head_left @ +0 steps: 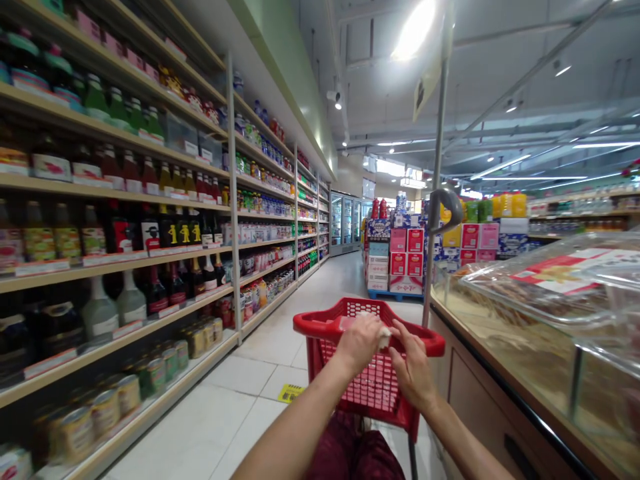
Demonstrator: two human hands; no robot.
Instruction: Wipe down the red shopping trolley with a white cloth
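Observation:
A red plastic shopping cart (373,373) with a mesh basket stands right in front of me. My left hand (360,341) is closed above its near rim, and a small white crumpled tissue (385,336) pokes out beside its fingers. Just to the right, my right hand (414,370) has its fingers stretched and apart, their tips close to the tissue and the red handle (430,341). Whether they touch either one I cannot tell. The left palm is hidden from view.
Along the left runs a tall shelf (125,257) of bottles and cans. On the right is a glass-edged counter (480,320) with clear-lidded food packs (565,273). Stacked boxes (407,253) stand on a blue pallet ahead; a tiled aisle (333,273) runs beside them.

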